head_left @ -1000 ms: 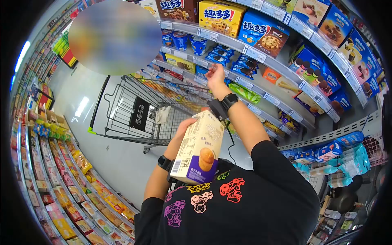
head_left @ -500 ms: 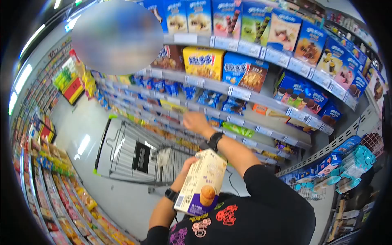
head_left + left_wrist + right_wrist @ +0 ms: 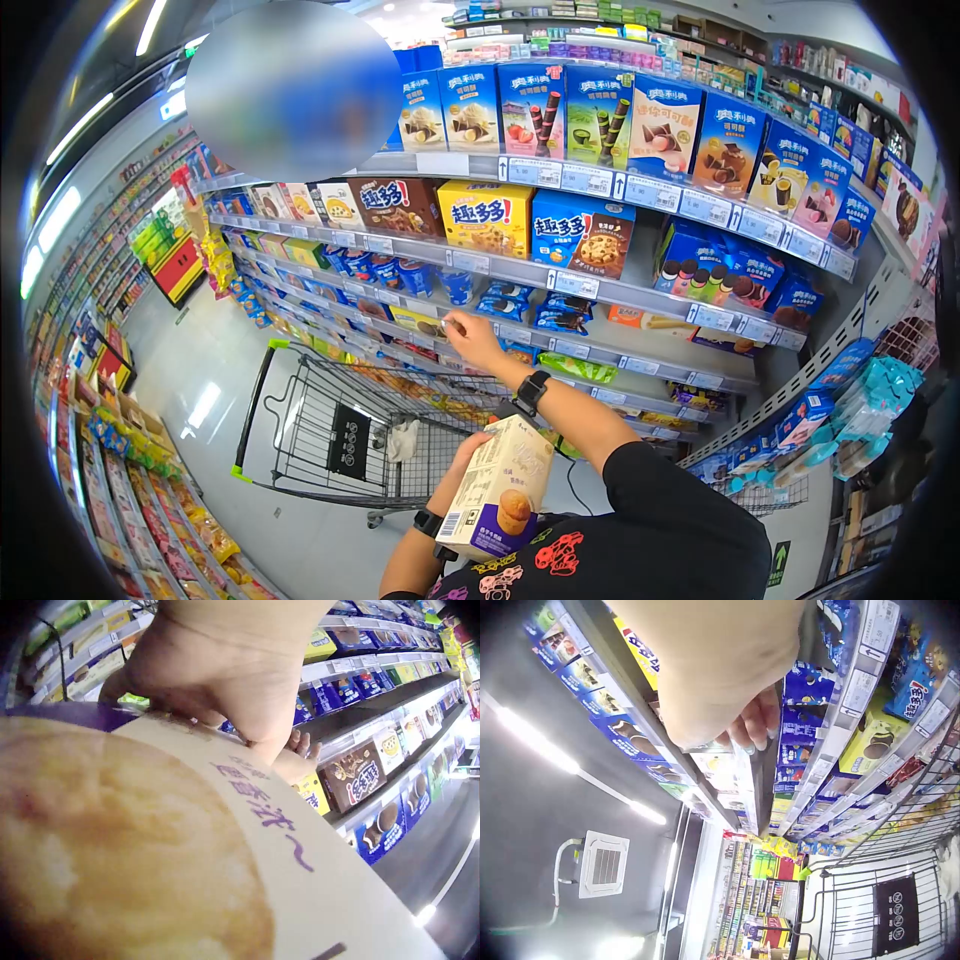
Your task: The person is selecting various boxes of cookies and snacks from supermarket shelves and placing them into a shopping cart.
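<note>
A cream and purple box [image 3: 497, 487] with a muffin picture is gripped by the left hand [image 3: 468, 458] in front of the torso. In the left wrist view the box [image 3: 225, 817] fills the lower part, below the left hand [image 3: 217, 679], whose fingers are mostly hidden. The right hand [image 3: 472, 338] is raised above the cart, before the snack shelves, near a flat yellow pack [image 3: 418, 324]. From the right wrist, the right hand [image 3: 731, 682] shows loosely bent fingers [image 3: 754, 726] with nothing visible in them.
A wire shopping cart [image 3: 385, 440] with a white cloth-like item [image 3: 403, 441] inside stands between the person and the shelves. Boxed biscuits [image 3: 485, 218] line the shelves ahead. More shelves [image 3: 170, 500] run along the left, and hanging goods [image 3: 850, 425] are at the right.
The head view has tilted up, showing more upper shelves. The right hand has moved left from the blue packets towards the flat yellow pack. The left hand still holds the box.
</note>
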A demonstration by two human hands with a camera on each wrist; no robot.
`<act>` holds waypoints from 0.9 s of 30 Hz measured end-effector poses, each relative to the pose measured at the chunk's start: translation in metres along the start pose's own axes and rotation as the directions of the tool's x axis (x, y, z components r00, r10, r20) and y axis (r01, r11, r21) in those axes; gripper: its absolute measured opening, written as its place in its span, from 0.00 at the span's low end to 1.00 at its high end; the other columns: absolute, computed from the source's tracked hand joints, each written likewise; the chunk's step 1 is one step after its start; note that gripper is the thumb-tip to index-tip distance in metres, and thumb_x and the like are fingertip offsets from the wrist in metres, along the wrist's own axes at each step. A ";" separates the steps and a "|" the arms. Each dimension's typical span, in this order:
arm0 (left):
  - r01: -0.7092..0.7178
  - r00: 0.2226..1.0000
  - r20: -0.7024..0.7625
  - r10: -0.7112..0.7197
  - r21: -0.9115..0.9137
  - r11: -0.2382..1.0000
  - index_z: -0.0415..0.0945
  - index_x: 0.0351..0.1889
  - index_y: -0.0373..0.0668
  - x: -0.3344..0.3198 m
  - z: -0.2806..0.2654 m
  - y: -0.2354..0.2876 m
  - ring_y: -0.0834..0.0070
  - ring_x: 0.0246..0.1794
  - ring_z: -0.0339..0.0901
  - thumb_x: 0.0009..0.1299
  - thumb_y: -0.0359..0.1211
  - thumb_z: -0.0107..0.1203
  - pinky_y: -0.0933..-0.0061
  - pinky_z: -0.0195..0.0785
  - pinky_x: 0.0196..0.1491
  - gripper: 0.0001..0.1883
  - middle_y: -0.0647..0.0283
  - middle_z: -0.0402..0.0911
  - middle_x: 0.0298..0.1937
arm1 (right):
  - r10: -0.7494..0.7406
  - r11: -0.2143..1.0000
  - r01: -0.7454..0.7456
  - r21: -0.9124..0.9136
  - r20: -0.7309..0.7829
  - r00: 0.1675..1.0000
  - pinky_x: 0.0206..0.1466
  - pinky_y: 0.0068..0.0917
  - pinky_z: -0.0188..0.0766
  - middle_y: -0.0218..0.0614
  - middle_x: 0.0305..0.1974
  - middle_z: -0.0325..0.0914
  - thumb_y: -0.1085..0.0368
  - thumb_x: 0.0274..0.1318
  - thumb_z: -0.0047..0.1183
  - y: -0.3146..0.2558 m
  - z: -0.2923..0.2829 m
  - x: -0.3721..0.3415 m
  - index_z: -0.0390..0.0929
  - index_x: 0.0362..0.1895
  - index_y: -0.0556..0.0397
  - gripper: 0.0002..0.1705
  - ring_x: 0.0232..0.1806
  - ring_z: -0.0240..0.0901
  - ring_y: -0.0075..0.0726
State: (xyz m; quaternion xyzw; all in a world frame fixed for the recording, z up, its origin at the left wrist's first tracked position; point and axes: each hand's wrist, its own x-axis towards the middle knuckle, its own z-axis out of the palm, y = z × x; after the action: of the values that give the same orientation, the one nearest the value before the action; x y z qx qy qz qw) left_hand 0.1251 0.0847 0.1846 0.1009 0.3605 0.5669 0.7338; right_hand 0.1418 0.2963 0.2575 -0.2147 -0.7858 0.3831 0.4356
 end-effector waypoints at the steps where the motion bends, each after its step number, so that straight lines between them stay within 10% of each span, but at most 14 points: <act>1: -0.004 1.000 -0.013 0.004 0.001 1.000 0.69 0.53 0.34 0.000 -0.002 -0.001 0.60 0.43 0.79 0.66 0.40 0.42 0.61 0.72 0.48 0.23 0.50 0.79 0.46 | 0.081 0.989 -0.082 0.121 0.009 0.997 0.24 0.27 0.68 0.37 0.23 0.77 0.63 0.56 0.49 0.009 0.000 0.000 0.74 0.38 0.56 0.11 0.19 0.72 0.30; 7: -0.050 0.991 -0.126 0.050 0.005 0.999 0.70 0.52 0.34 0.002 -0.018 -0.003 0.60 0.42 0.79 0.66 0.40 0.43 0.61 0.73 0.47 0.23 0.50 0.79 0.45 | 0.510 0.651 -0.622 0.435 0.357 0.783 0.31 0.20 0.71 0.32 0.30 0.78 0.57 0.62 0.43 0.052 -0.034 -0.040 0.75 0.44 0.51 0.14 0.28 0.73 0.22; 17: -0.185 0.961 -0.262 0.089 -0.366 0.912 0.71 0.50 0.36 0.003 -0.030 -0.027 0.60 0.39 0.79 0.68 0.43 0.41 0.63 0.74 0.44 0.22 0.51 0.79 0.43 | 0.582 0.137 -0.987 0.082 0.800 0.147 0.51 0.47 0.69 0.38 0.58 0.64 0.40 0.62 0.38 0.058 -0.033 -0.194 0.57 0.65 0.44 0.33 0.56 0.63 0.38; 21: -0.284 0.930 -0.333 0.155 -0.384 0.878 0.71 0.49 0.37 0.026 -0.063 -0.057 0.62 0.45 0.76 0.67 0.42 0.44 0.59 0.70 0.49 0.20 0.55 0.78 0.46 | 0.486 -0.068 -0.988 0.137 0.870 0.087 0.45 0.47 0.74 0.41 0.59 0.59 0.39 0.59 0.42 0.078 -0.029 -0.224 0.56 0.65 0.43 0.36 0.50 0.69 0.42; 23: -0.370 0.833 -0.525 0.174 -0.294 0.881 0.71 0.48 0.38 0.039 -0.078 -0.068 0.64 0.48 0.74 0.67 0.41 0.46 0.59 0.69 0.49 0.18 0.57 0.76 0.47 | 0.426 -0.169 -0.966 0.195 0.899 0.107 0.44 0.29 0.77 0.41 0.58 0.64 0.45 0.62 0.40 0.058 -0.024 -0.208 0.55 0.64 0.52 0.33 0.50 0.72 0.33; 27: -0.432 0.692 -0.687 0.221 -0.149 0.889 0.72 0.43 0.37 0.041 -0.070 -0.044 0.71 0.40 0.77 0.67 0.35 0.46 0.66 0.72 0.47 0.12 0.59 0.78 0.41 | 0.350 -0.104 -0.977 0.186 0.926 0.139 0.50 0.26 0.74 0.39 0.57 0.66 0.53 0.62 0.42 0.080 -0.005 -0.202 0.54 0.64 0.54 0.31 0.52 0.71 0.28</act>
State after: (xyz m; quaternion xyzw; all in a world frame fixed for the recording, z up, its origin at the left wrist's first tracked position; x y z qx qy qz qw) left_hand 0.1180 0.0891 0.0927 -0.1520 0.4790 0.7361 0.4534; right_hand 0.2530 0.2114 0.0910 -0.2379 -0.2960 0.9175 -0.1182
